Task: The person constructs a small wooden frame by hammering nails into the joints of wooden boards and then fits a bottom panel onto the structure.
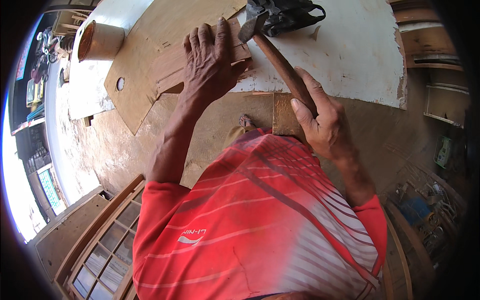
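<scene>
My left hand (210,62) lies flat with its fingers spread on a brown wooden piece (240,51), the thumb by its right end. Grooves or seams run along this piece, and part of it is hidden under the hand. My right hand (322,117) is closed round the wooden handle of a hammer (282,65). The hammer's metal head hangs at the right end of the wooden piece, close to my left thumb; whether it touches the wood I cannot tell. Beneath the wooden piece is a thin brown plywood sheet (135,62) with a round hole near one corner.
The worn white tabletop (360,55) has a chipped edge. A black plastic bag (292,17) lies behind the hammer head, and a stained white bucket (107,42) stands at the far left. A paned wooden frame (105,255) is at lower left; clutter (425,200) lies at right.
</scene>
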Demonstrator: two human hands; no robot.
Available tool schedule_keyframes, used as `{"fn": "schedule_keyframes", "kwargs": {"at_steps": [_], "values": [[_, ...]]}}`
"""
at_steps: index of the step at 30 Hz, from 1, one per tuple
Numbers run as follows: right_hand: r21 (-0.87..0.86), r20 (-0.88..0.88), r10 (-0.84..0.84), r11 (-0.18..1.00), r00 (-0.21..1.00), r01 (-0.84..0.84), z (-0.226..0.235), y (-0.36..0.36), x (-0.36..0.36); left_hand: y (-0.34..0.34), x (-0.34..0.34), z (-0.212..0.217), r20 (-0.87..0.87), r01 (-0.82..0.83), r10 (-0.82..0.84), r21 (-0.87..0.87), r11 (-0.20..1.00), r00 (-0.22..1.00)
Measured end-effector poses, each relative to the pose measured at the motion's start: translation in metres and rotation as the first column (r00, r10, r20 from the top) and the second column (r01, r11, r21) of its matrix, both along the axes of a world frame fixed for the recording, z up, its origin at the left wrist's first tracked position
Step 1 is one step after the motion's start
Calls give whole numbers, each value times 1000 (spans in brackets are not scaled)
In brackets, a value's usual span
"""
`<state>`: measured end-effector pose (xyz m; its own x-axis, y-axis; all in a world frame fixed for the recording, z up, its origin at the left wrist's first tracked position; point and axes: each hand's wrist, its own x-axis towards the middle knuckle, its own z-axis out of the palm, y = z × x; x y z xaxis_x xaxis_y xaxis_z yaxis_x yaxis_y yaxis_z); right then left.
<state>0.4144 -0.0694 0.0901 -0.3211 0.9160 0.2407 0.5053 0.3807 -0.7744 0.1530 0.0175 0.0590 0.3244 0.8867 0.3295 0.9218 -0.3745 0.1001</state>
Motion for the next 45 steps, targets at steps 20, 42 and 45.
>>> {"fn": "schedule_keyframes", "kwargs": {"at_steps": [20, 42, 45], "values": [[-113, 550, 153, 988, 821, -108, 71, 28, 9, -1, -6, -9, 49, 1, -4, 64, 998, 999], [46, 339, 102, 991, 935, -125, 54, 18, 7, -2, -3, -7, 57, -9, 7, 39, 999, 998], [-22, 266, 133, 991, 955, -132, 46, 21, 11, 0, -4, -3, 56, 3, -6, 59, 998, 998]]}}
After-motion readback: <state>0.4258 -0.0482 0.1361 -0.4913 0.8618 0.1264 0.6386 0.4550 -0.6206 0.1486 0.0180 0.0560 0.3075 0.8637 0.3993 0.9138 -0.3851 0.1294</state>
